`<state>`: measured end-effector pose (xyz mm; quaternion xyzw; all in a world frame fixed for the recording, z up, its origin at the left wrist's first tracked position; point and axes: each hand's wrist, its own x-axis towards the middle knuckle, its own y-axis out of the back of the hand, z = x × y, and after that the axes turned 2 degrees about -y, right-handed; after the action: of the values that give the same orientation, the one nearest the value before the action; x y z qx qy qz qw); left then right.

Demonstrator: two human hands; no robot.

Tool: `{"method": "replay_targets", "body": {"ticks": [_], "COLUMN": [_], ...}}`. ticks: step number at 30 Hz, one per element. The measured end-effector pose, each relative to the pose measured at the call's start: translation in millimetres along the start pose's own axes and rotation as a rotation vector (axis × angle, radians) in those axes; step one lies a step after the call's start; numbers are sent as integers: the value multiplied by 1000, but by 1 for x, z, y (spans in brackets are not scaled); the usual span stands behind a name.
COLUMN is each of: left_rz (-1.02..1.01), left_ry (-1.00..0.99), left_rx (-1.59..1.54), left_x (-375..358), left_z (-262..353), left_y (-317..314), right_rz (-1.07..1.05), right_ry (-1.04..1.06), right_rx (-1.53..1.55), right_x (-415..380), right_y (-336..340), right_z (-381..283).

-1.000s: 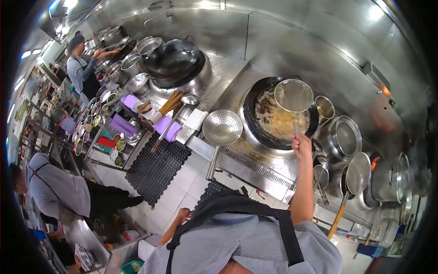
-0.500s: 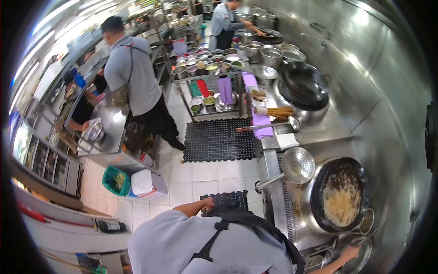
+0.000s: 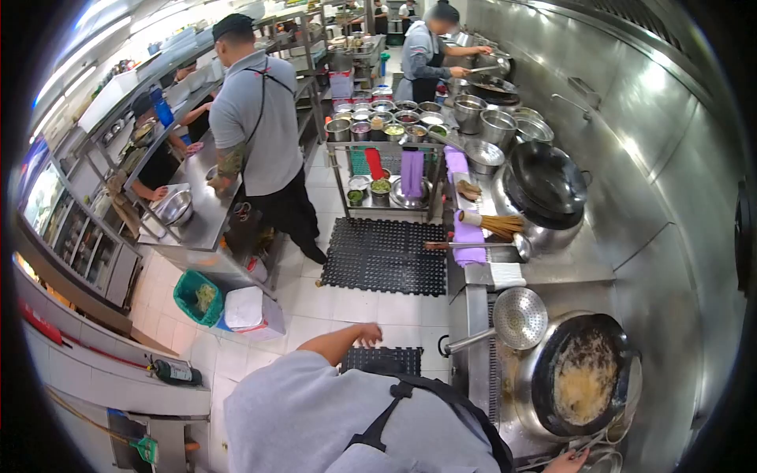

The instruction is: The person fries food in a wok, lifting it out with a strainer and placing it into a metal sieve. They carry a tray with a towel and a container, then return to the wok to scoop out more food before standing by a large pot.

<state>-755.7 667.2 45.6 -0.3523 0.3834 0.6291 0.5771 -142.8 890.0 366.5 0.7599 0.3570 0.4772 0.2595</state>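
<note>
My left hand [image 3: 368, 334] hangs in the air above a small black floor mat [image 3: 383, 361], fingers loosely apart, holding nothing. At the bottom right, my right hand [image 3: 569, 459] is closed around the thin handle of what looks like a round wire strainer [image 3: 628, 404]. The strainer's ring is at the right rim of a black wok [image 3: 546, 394], where foamy yellowish oil bubbles. A perforated metal skimmer [image 3: 520, 318] lies across the stove edge beside the wok. Metal containers [image 3: 603, 461] sit near my right hand, partly cut off.
Beyond the wok, a bamboo brush [image 3: 501, 225], a ladle [image 3: 523, 247] and another black wok [image 3: 546, 183] line the stove. A cart with several sauce pots [image 3: 381, 131] stands ahead. One co-worker [image 3: 264, 118] stands left at a counter, another [image 3: 422, 59] farther back.
My right hand has moved left from the metal containers and now grips the strainer handle; the strainer has shifted beside the wok. My left hand has loosened and swung slightly forward. The view has shifted.
</note>
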Motion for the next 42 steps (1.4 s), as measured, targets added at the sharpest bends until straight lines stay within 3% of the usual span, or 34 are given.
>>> {"method": "replay_targets", "body": {"ticks": [1, 2, 4, 5, 6, 7, 9, 11, 13, 17, 18, 21, 22, 23, 24, 25, 26, 27, 29, 30, 31, 34, 37, 40, 42], "left_rz": [10, 72, 311, 461, 508, 759, 767, 844, 926, 978, 988, 1012, 876, 876, 666, 530, 277, 158, -159, -389, -601, -1020, -1311, -1411, -1310], "left_ry": [-17, -56, -311, -348, -470, -802, -846, -899, -956, -984, -1008, -1083, -1082, -1265, -1194, -1353, -1337, -1277, -1277, -1215, -1132, -955, -830, -784, -867], "left_rx": [31, -22, 56, 304, 159, 271, 157, 110, 137, 85, 74, 103, -13, 10, -92, -119, -241, -147, -195, -121, -31, -132, -484, -778, -757], "left_x": [-1, -9, -37, -98, -65, -61, -131, -195, -207, -276, -287, -294, -302, -279, -283, -278, -267, -266, -234, -231, -229, -238, -300, -309, -318], "left_z": [14, 33, 77, 126, 126, 133, 181, 223, 244, 289, 295, 311, 316, 323, 331, 337, 342, 349, 347, 348, 349, 347, 343, 346, 359], "left_y": [20, 46, 98, 109, 150, 176, 199, 220, 259, 281, 280, 274, 257, 251, 224, 190, 156, 119, 30, -7, -44, -132, -167, -195, -194], "right_rz": [-62, -7, -49, -67, 49, 66, 100, 53, 54, -219, -205, -516, -478, -635, -622, -564, -600, -562, -650, -638, -628, -861, -1177, -894, -913], "right_ry": [-30, 57, 30, 20, 223, 222, 219, 276, 336, 290, 286, 79, 137, 77, 21, 19, 115, 202, 121, 220, 294, 231, 177, -175, -226], "right_rx": [65, 102, 4, -53, -96, -145, -242, -120, -105, -234, -126, -232, -175, -270, -67, 265, 539, 570, 1012, 1101, 1182, 1839, 2468, 2622, 2691], "right_x": [-6, -13, -24, -28, -32, -36, -46, -47, -51, -53, -55, -38, -29, -8, 3, 10, 24, 41, 62, 75, 87, 143, 210, 231, 237], "right_y": [7, -16, -31, -37, -61, -68, -70, -73, -73, -77, -85, -65, -68, -94, -78, -93, -90, -85, -45, -36, -27, -28, -36, -38, -54], "right_z": [-26, -10, -20, -20, 4, 4, -1, 3, 8, 21, 28, -19, -27, -19, -65, -74, -109, -152, -261, -298, -331, -403, -450, -492, -504]}}
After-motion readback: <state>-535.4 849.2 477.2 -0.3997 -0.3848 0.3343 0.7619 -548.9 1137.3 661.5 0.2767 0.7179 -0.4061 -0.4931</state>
